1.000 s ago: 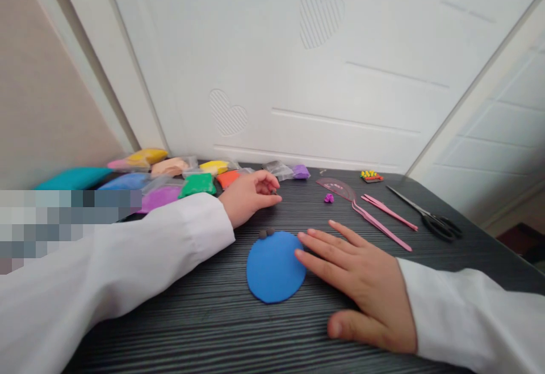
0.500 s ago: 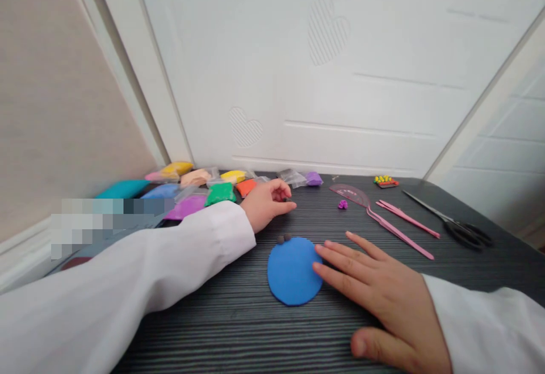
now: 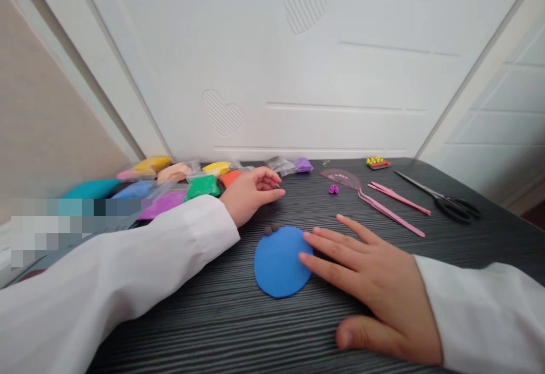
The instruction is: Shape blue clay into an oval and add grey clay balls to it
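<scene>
A flat blue clay disc [image 3: 283, 263] lies on the dark table, with two small dark clay balls [image 3: 271, 230] side by side at its top edge. My right hand [image 3: 374, 283] is spread flat, palm down, its fingertips touching the disc's right edge. Beyond the disc, my left hand [image 3: 251, 192] hovers low over the table with curled fingers and the thumb brought close to them. A tiny dark bit shows between those fingertips, too small to name.
Bagged clay, such as a green packet [image 3: 202, 187] and a purple one [image 3: 303, 164], lines the back left. Right of centre lie a small purple clay piece [image 3: 333, 189], pink tweezers [image 3: 392, 211], a pink tool [image 3: 400, 198], black-handled scissors [image 3: 455, 206] and a yellow-red clay piece [image 3: 377, 163]. A white panel stands behind.
The view has tilted down and turned slightly, so everything sits a little differently in the picture. Both hands keep nearly the same pose and place relative to the disc.
</scene>
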`<state>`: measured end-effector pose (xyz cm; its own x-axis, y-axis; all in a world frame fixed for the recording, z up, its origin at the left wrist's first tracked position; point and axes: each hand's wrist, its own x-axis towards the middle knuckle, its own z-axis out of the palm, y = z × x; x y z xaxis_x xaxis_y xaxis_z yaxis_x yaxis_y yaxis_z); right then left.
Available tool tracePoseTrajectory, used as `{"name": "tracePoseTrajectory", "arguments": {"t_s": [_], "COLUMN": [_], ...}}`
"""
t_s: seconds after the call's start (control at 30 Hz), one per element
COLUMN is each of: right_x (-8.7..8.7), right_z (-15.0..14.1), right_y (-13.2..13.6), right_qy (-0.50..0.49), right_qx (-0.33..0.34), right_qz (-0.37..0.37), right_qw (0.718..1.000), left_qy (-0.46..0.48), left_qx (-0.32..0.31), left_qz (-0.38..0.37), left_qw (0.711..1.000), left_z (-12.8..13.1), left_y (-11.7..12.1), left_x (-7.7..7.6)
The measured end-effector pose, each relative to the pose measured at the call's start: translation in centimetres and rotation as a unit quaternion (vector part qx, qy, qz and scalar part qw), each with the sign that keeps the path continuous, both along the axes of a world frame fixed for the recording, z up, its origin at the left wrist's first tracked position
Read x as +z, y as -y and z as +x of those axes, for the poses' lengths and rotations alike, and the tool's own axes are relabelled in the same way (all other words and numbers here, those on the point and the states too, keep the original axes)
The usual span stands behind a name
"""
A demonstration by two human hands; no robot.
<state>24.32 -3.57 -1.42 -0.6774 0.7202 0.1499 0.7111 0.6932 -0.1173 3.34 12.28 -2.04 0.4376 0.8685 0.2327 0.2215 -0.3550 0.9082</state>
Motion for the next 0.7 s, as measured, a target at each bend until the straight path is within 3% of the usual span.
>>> {"name": "tracePoseTrajectory", "arguments": {"t_s": [0.17, 0.3, 0.47, 0.57, 0.7], "right_x": [0.0, 0.0, -0.2, -0.2, -0.2], "right_z": [1.9, 3.1, 0.9, 0.2, 1.9], "right_y": [-2.2, -0.2, 1.6, 0.2, -1.6], "right_qy": [0.044, 0.044, 0.005, 0.002, 0.050], "right_qx": [-0.046, -0.060, -0.011, -0.007, -0.041], "right_qz": [0.030, 0.040, 0.041, 0.033, 0.051], "right_qw": [0.998, 0.996, 0.999, 0.999, 0.997], "left_qy": [0.005, 0.026, 0.030, 0.014, -0.006], "left_qx": [0.005, 0.006, 0.002, 0.007, 0.010], "left_qz": [0.003, 0.001, -0.011, -0.010, -0.002], "left_qw": [1.000, 1.000, 0.999, 1.000, 1.000], "left_z": [0.0, 0.1, 0.2, 0.2, 0.2], "left_y": [0.2, 0.3, 0.1, 0.1, 0.0], "left_x": [0.1, 0.1, 0.0, 0.0, 0.0]}}
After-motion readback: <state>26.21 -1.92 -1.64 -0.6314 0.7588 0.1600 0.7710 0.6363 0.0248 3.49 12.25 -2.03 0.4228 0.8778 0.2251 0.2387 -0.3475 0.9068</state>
